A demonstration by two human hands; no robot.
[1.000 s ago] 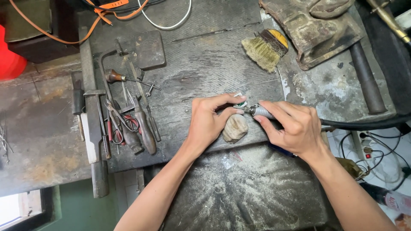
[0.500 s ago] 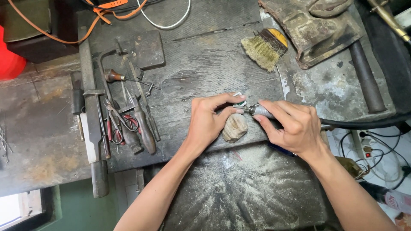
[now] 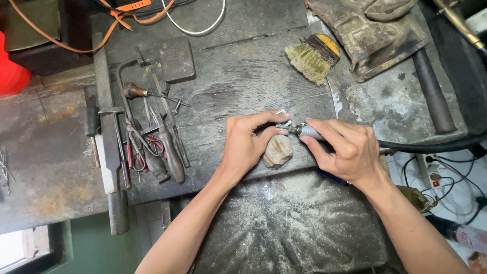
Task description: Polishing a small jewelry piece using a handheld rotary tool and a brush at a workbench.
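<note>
Dark, dusty metal workbench [image 3: 243, 81]: near its front edge, left hand [image 3: 248, 144] pinches a small pale workpiece [image 3: 283, 119] over a rounded wooden peg [image 3: 277, 151]; right hand [image 3: 347, 149] grips a silver rotary handpiece [image 3: 308, 132]. Step judged: grinding; steady tip contact needed.

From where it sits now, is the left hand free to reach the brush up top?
Probably not right away: the left hand is pinching a small piece at the rotary tool's tip. The bench path to the brush looks open.

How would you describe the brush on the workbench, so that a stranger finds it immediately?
Start at the dark workbench and look beyond the right hand, toward the worn leather pouch. Just left of that pouch lies the brush. It alone has pale straw-coloured bristles and a yellow-and-dark handle; the other tools nearby are metal.
</note>
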